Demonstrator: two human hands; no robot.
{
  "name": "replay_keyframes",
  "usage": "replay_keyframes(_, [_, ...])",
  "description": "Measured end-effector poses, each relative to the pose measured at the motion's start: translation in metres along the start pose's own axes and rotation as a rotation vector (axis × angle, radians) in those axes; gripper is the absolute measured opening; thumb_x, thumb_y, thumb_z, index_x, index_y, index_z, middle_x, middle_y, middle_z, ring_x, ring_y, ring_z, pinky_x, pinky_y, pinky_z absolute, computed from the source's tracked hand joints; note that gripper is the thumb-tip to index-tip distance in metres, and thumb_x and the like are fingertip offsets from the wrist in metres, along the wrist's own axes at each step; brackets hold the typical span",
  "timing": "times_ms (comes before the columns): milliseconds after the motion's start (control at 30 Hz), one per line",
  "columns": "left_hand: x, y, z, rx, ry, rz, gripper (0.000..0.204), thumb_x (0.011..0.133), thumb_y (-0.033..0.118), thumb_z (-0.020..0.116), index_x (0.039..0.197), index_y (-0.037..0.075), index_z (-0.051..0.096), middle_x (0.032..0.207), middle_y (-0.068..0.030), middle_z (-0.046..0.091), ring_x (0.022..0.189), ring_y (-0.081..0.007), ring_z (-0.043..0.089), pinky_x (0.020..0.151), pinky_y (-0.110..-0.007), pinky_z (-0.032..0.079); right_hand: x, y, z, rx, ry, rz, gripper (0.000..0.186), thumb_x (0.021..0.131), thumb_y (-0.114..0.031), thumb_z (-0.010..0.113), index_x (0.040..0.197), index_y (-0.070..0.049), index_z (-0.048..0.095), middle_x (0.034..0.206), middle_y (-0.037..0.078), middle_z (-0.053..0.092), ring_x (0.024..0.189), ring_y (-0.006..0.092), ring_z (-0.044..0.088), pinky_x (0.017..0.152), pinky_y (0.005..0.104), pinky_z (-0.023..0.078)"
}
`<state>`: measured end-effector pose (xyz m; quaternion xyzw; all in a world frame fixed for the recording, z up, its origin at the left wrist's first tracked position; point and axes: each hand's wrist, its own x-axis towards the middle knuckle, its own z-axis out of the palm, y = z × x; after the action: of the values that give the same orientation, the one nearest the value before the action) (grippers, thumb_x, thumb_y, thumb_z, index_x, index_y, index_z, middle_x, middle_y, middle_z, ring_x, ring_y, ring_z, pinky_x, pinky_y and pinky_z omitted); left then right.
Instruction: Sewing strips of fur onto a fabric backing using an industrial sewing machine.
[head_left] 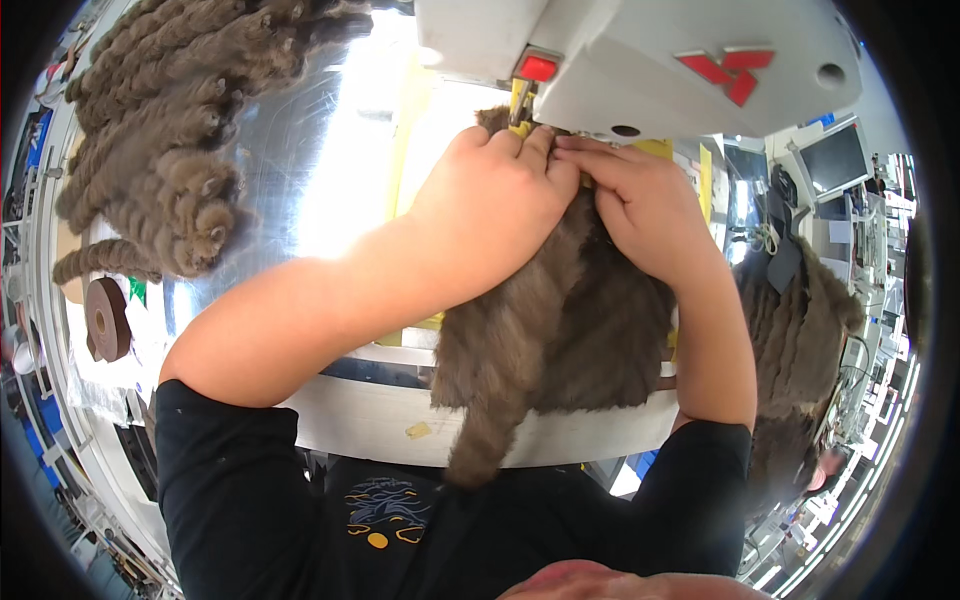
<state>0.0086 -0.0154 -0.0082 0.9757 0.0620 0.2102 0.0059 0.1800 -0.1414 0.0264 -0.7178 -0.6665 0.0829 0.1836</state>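
Note:
My left hand [505, 200] is closed, its curled fingertips gripping the top of a brown fur piece [555, 340] right by the sewing machine's presser foot [520, 105]. Beside it my right hand [640, 205] is also closed on the same fur, its fingertips meeting those of my left hand and its thumb tucked below. A long fur strip [480, 440] lies over the piece and hangs past the front edge of the white bed. The white machine head [640, 60], with a red switch [538, 67], overhangs both hands; the seam under my fingers is hidden.
Several rolled fur strips [160, 150] are heaped at left, near a brown tape roll [107, 318] and the metal work surface [280, 170]. More fur pieces [790, 350] hang at right, below a monitor [830, 155]. Yellow tape [705, 170] marks the bed.

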Motion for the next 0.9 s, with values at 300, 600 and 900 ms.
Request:
replay_keyframes(300, [0.004, 0.0, -0.005, 0.044, -0.075, 0.0, 0.034, 0.077, 0.013, 0.065, 0.11, 0.005, 0.065, 0.118, -0.0101, 0.072, 0.083, -0.0209, 0.066, 0.07, -0.034, 0.048, -0.002, -0.014, 0.004, -0.072, 0.016, 0.073, 0.033, 0.088, -0.008, 0.058, 0.119, -0.009, 0.071, 0.109, 0.01, 0.074, 0.093, 0.0346, 0.069, 0.079, 0.0444, 0.056])
replay_keyframes(600, [0.003, 0.002, -0.002, 0.051, -0.073, -0.022, 0.033, 0.076, 0.012, 0.064, 0.109, 0.007, 0.066, 0.117, -0.009, 0.071, 0.086, -0.0217, 0.065, 0.07, -0.035, 0.047, 0.0, -0.009, 0.004, -0.075, 0.036, -0.007, 0.028, 0.087, -0.008, 0.059, 0.111, -0.006, 0.073, 0.107, 0.009, 0.074, 0.09, 0.0325, 0.07, 0.076, 0.0435, 0.057])
replay_keyframes(900, [0.004, 0.0, 0.002, 0.073, 0.011, -0.006, 0.025, 0.077, 0.014, 0.064, 0.101, 0.008, 0.067, 0.106, -0.0084, 0.071, 0.08, -0.0212, 0.063, 0.067, -0.035, 0.044, 0.002, -0.01, 0.003, -0.096, 0.04, 0.02, 0.026, 0.086, -0.008, 0.061, 0.108, -0.008, 0.073, 0.095, 0.01, 0.073, 0.084, 0.0323, 0.07, 0.071, 0.0432, 0.056])
